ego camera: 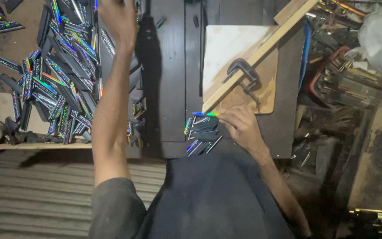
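No true container is seen; a loose heap of dark strips with rainbow foil faces point(63, 75) is spread over the left part of the dark worktop point(173, 79), and a small stack of the same foil strips point(202, 132) is laid at the worktop's near edge, just left of the right hand point(242, 126). A pale wooden board point(226, 48) is set on the right of the worktop, crossed by a slanted wooden batten point(261, 51) that is pinned down by a dark clamp point(244, 75).

The left arm is stretched far forward over the heap, the forearm nearly straight, and the left hand point(119, 17) is raised at the top edge of the view, partly cut off; whether its grip is apart or together, or what it holds, cannot be told. The right arm is bent close to the body, with the hand laid low on the worktop at the board's near corner, fingers curled loosely downward and touching the small stack's right side; nothing is seen clamped in that grip
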